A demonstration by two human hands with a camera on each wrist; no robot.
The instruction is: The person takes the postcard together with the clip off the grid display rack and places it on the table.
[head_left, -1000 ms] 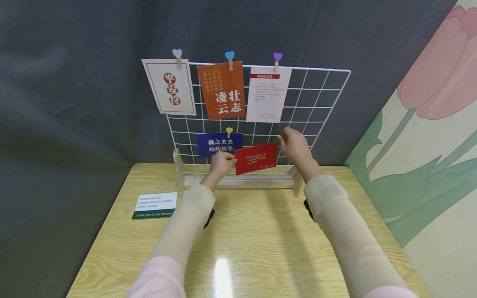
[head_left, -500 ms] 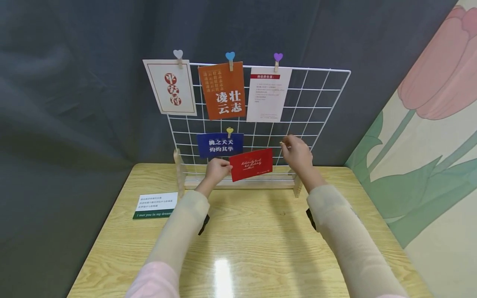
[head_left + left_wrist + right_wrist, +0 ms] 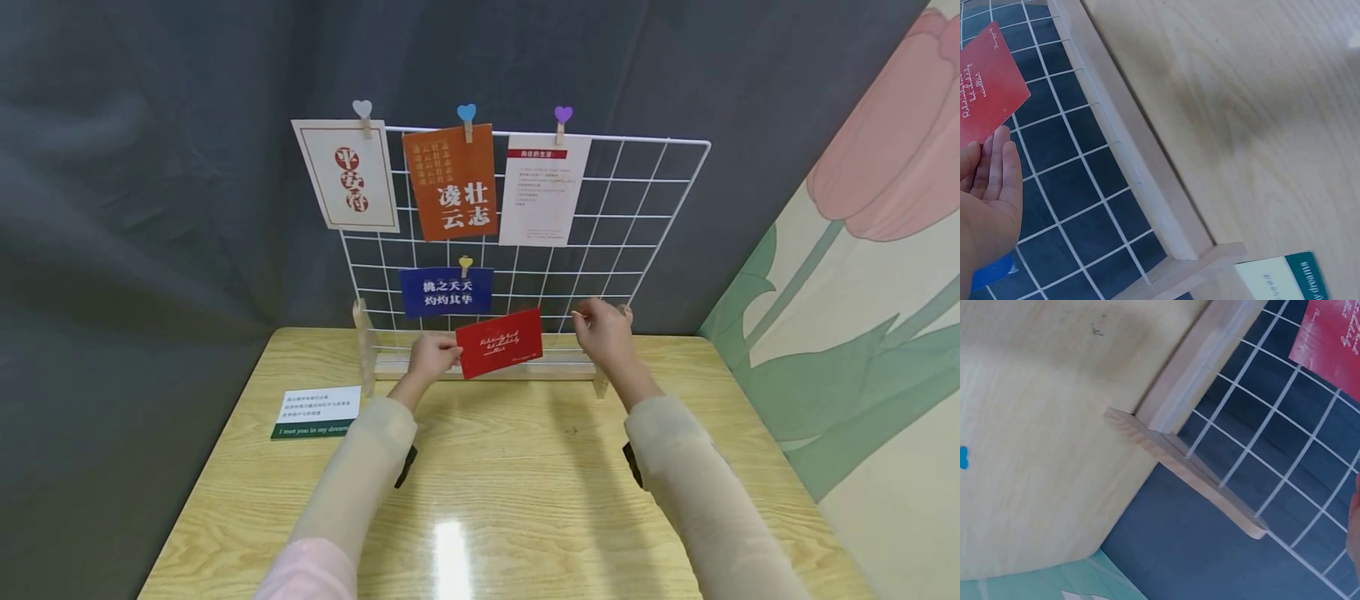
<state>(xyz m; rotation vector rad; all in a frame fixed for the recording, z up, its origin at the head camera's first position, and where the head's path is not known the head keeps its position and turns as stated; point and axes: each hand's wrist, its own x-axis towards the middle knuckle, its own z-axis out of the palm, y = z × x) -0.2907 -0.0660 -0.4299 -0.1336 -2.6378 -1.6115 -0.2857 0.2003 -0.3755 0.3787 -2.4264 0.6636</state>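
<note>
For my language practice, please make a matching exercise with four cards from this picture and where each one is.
Cards:
1. red card
2. blue card
3. orange card
4. green-edged card

Places:
A. lying on the table
B. top row, under the blue heart clip
C. held by the left hand
D. under the yellow heart clip

Pairs: 1-C, 2-D, 3-B, 4-A

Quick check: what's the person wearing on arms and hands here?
Both hands, left hand and right hand, are bare: no gloves visible. Sheer beige sleeves cover both forearms, with pale pink fabric nearer the elbows. A dark wrist strap shows under each forearm.
</note>
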